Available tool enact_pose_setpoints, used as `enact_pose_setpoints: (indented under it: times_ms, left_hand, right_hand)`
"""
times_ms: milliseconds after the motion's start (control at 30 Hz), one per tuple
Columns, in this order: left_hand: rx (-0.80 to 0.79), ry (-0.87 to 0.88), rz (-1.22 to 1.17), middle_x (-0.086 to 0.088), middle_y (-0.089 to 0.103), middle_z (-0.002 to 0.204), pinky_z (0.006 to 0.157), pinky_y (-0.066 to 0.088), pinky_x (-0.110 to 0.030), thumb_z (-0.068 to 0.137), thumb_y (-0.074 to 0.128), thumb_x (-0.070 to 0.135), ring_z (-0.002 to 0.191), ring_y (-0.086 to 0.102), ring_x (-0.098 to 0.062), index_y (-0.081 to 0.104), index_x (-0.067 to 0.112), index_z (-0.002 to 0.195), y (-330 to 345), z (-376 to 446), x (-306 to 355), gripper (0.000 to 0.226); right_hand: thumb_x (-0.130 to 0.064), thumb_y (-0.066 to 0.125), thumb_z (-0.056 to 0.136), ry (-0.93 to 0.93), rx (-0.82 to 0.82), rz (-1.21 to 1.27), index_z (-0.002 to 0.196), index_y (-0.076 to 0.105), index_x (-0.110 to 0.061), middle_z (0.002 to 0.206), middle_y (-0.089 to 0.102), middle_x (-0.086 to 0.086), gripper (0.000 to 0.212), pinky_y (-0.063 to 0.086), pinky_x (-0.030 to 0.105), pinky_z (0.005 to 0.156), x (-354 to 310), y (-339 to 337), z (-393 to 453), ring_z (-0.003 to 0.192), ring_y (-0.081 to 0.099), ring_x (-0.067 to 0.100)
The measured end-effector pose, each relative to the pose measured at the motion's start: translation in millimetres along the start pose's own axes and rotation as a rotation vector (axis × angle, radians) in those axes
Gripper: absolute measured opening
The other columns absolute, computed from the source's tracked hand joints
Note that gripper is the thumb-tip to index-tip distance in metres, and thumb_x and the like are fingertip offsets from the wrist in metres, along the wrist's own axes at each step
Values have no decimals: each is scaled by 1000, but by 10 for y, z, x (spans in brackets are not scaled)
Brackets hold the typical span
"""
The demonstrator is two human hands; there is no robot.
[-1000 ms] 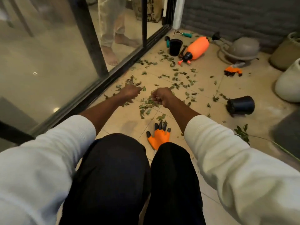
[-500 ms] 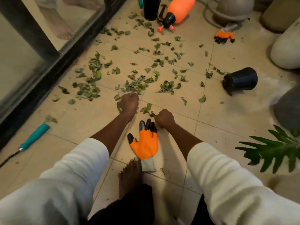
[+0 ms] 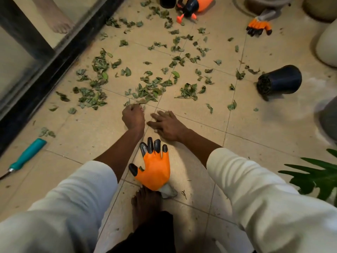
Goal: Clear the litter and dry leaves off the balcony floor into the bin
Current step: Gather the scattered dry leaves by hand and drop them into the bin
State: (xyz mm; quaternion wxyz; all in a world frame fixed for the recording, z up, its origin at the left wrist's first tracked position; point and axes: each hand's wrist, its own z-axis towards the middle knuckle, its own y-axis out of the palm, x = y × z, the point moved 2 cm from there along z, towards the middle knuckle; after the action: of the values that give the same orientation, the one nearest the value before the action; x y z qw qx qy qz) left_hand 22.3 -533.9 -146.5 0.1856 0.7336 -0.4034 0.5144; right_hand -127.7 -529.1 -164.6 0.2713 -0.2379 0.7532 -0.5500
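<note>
Bare tile (image 3: pixel 191 114) lies open right of centre, between the scattered leaves (image 3: pixel 145 90) and the tipped black pot (image 3: pixel 280 81) at right. An orange glove (image 3: pixel 155 169) lies low centre, just beside both forearms. At left, a teal-handled tool (image 3: pixel 27 155) and the door frame (image 3: pixel 60 57) bound the floor.

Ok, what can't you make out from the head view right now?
- Bin: not in the head view at all.
- Left hand: fist curled knuckles-up; whether it holds leaves is hidden.
- Sprayer: cut off by the top edge.
- Tool with the teal handle: its working end runs off the left edge.
- Glove: cuff partly under the foot.
</note>
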Motion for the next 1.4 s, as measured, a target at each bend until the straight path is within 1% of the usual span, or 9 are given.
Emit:
enact_pose_setpoints:
  times_ms: [433,533,700,800,867,967,1100,1267,1400]
  left_hand:
    - [-178,-147,-64,-4,59,65,42,34,-22,98,51,22,49,46,-14,60,10,74,259,-342,-186,29]
    - [-245,-218,-51,1,53,56,40,31,-21,98,53,24,43,40,-13,57,13,69,331,-374,-229,31]
    - [-379,-379,-117,-2,42,54,42,27,-23,100,53,18,45,32,-15,50,10,68,437,-461,-276,32]
    - [-402,-403,-139,-10,60,78,67,55,-34,100,55,24,70,60,-21,62,2,86,476,-599,-248,26]
    - [-436,-454,-132,-15,65,102,90,56,-38,100,54,32,95,65,-26,62,-2,109,514,-665,-283,36]
    - [-534,-589,-172,-15,64,108,96,52,-41,101,48,42,103,62,-28,59,0,116,559,-773,-266,46]
    - [-540,-708,-345,-14,65,92,71,55,-37,104,43,35,84,63,-24,61,0,97,636,-912,-209,40]
    - [-540,-655,-236,-6,55,54,60,47,-30,94,38,2,63,54,-21,49,11,60,696,-1051,-183,36]
    - [-573,-682,-102,-15,67,81,64,53,-32,99,39,6,78,63,-26,65,2,88,740,-1132,-263,29]
  right_hand:
    - [-13,40,103,115,-2,15,151,35,-15,158,27,15,48,38,46,111,137,28,-710,145,26,34]
    - [-20,39,105,169,105,15,130,53,-4,129,54,17,33,51,43,88,91,93,-813,110,56,34]
    - [-4,53,93,133,149,-94,108,66,3,105,62,19,21,54,42,73,112,51,-769,98,57,33]
    - [-3,56,89,440,296,292,100,74,-1,98,70,16,21,54,36,78,324,-9,-691,90,65,29]
    - [-1,65,83,741,451,833,93,78,-4,90,75,11,16,55,27,77,442,-129,-716,80,68,19]
    - [3,70,81,792,486,1329,93,77,-2,85,75,10,14,57,24,72,337,-307,-714,74,69,15]
    - [5,58,83,643,248,889,100,78,-7,91,76,11,29,55,27,66,86,-432,-644,77,69,17]
    - [4,55,74,643,489,654,73,64,-11,72,65,8,18,38,34,61,-63,-490,-826,72,58,24]
    - [2,61,74,623,305,653,80,74,-8,76,66,3,18,33,33,74,-29,-442,-1013,81,48,17]
